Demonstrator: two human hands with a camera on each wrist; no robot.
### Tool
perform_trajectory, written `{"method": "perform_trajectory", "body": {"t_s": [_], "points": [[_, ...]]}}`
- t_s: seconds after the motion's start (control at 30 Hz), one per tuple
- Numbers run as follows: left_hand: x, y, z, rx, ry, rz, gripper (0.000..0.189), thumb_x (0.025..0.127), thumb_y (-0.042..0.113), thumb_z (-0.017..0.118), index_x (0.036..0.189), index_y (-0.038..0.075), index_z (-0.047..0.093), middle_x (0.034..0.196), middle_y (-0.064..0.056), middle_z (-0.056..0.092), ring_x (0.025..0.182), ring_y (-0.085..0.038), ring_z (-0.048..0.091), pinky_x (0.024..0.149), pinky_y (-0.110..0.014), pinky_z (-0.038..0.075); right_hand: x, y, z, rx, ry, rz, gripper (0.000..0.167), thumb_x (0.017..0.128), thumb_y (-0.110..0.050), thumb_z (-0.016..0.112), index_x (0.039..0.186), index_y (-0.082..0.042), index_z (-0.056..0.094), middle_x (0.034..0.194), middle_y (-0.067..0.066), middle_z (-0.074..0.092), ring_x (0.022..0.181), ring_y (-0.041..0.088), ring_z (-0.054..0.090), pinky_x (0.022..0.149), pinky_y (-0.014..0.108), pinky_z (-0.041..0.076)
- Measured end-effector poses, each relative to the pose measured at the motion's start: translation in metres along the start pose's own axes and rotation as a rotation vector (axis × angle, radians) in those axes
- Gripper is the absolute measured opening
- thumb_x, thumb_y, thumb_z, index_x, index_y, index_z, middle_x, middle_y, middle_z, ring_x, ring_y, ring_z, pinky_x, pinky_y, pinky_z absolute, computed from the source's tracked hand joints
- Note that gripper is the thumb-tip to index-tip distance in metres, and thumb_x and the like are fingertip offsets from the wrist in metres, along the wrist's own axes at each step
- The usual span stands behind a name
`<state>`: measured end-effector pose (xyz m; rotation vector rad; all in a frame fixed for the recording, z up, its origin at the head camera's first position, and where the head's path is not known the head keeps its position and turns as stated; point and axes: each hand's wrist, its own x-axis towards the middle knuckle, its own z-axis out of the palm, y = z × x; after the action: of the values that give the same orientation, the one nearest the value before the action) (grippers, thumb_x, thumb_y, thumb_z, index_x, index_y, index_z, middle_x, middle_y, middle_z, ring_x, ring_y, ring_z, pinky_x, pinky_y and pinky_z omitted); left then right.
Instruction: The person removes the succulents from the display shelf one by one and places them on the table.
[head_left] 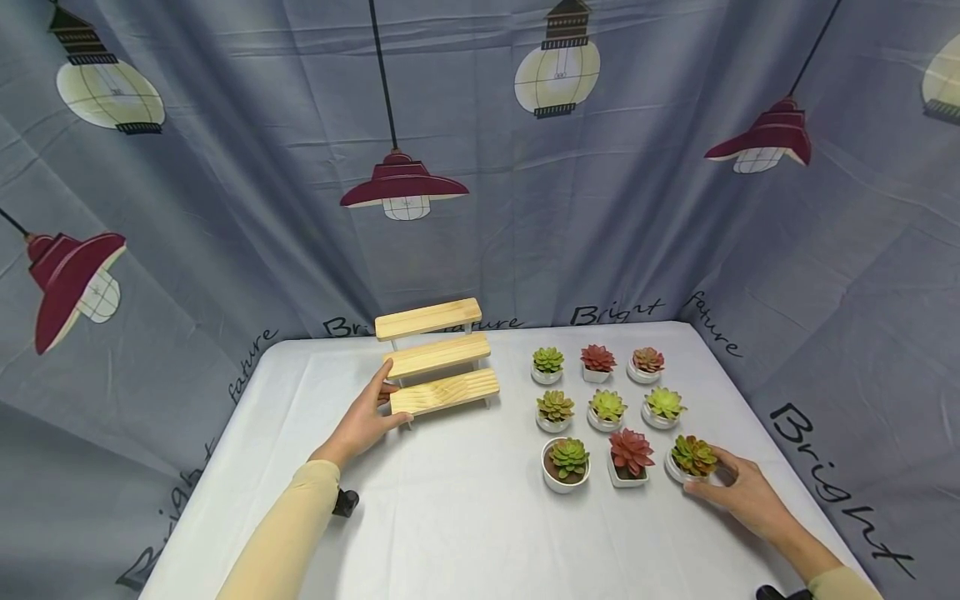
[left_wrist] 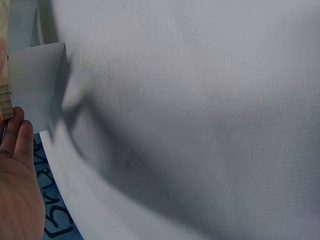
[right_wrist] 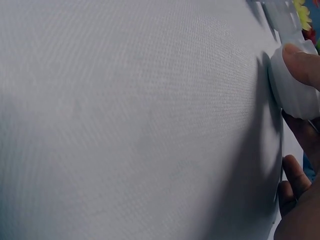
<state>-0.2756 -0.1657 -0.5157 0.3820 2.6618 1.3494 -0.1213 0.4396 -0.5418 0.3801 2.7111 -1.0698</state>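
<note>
A three-step wooden display stand (head_left: 444,392) with white side supports stands at the table's back left. My left hand (head_left: 363,425) holds its left end, thumb at the front of the lowest step and fingers behind it. In the left wrist view, fingers (left_wrist: 22,140) lie against the end of a wooden board (left_wrist: 5,95) and the white side panel (left_wrist: 37,82). At the right, my right hand (head_left: 746,492) pinches a green-and-red succulent (head_left: 693,456) by its round white pot (right_wrist: 295,85). The thumb presses the pot's near side in the right wrist view.
Several other small potted succulents stand in rows right of the stand, among them a red one (head_left: 632,452) in a square pot and a green one (head_left: 567,460) in a round pot. A white cloth covers the table (head_left: 465,517). Grey-blue printed curtains (head_left: 480,258) enclose it.
</note>
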Motion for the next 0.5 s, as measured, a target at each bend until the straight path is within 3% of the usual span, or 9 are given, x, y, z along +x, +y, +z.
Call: {"method": "perform_trajectory", "body": {"t_s": [0.5], "points": [[-0.0023,-0.0063,0.0023,-0.052,0.021,-0.008,0.114,0.089,0.03,0.083,0.165,0.035,0.0,0.144,-0.015,0.047,0.135,-0.037,0.047,0.115,-0.055,0.039,0.0001,0.0007,0.0032,0.031,-0.012,-0.021,0.114,0.086,-0.048,0.081,0.154,0.018,0.017,0.151,0.05,0.01,0.14,0.066,0.009,0.112,0.078,0.014]]}}
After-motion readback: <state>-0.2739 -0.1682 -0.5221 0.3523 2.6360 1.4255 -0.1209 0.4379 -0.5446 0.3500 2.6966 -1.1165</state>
